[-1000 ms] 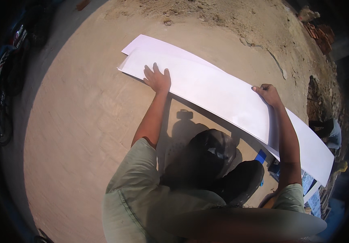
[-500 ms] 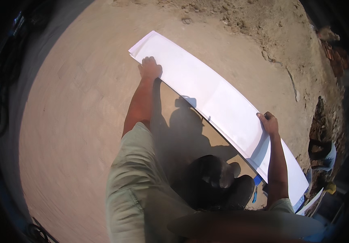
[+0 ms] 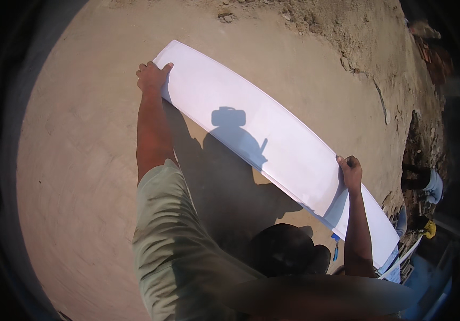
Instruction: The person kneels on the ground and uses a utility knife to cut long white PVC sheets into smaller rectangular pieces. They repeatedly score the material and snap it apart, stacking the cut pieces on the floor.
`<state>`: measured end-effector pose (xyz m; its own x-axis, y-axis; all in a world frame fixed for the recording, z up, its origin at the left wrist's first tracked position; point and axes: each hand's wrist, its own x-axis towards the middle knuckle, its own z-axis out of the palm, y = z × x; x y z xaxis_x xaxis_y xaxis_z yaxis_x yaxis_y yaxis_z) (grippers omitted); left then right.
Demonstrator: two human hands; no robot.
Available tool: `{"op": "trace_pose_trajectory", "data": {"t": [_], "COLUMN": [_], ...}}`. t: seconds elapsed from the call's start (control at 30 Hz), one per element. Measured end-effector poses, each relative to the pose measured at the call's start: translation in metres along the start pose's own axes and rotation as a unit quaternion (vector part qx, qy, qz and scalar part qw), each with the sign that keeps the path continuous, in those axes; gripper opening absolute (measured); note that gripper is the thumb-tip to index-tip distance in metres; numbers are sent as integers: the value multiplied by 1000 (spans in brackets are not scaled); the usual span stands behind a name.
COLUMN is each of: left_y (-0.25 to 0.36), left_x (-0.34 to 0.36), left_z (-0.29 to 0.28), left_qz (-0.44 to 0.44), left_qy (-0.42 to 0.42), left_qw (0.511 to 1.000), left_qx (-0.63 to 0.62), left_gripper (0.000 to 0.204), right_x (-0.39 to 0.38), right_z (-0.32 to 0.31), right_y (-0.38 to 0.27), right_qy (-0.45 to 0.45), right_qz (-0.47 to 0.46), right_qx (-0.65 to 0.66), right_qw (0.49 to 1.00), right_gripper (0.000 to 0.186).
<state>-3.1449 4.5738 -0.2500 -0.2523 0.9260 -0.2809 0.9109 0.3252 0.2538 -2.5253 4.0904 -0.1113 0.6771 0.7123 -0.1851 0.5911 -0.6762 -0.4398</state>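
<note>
White and probably light, bendy and easily creased, the long sheet (image 3: 283, 142) slants above the ground (image 3: 80, 160) from eleven to four o'clock, best taken by its edges, with the left hand (image 3: 153, 77) gripping near eleven and the right hand (image 3: 352, 172) pinching the far edge at three.

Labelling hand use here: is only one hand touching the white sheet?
No, the left hand and the right hand both touch the white sheet, well apart.
</note>
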Motion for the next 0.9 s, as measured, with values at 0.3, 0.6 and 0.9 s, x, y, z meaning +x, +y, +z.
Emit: {"op": "trace_pose_trajectory", "data": {"t": [0.3,0.6,0.9], "left_y": [7,-25,5], "left_x": [34,123,100], "left_z": [11,68,79], "left_qz": [-51,12,36], "left_qy": [6,-89,-58], "left_qw": [999,993,971], "left_qx": [16,78,228], "left_gripper": [101,117,97], "right_x": [-12,-13,-76], "right_z": [2,14,-36], "right_y": [-15,0,72], "right_qy": [24,39,98], "right_qz": [-7,-59,-26], "right_qx": [-9,-60,-223], "right_qw": [1000,996,970], "right_gripper": [65,66,66]}}
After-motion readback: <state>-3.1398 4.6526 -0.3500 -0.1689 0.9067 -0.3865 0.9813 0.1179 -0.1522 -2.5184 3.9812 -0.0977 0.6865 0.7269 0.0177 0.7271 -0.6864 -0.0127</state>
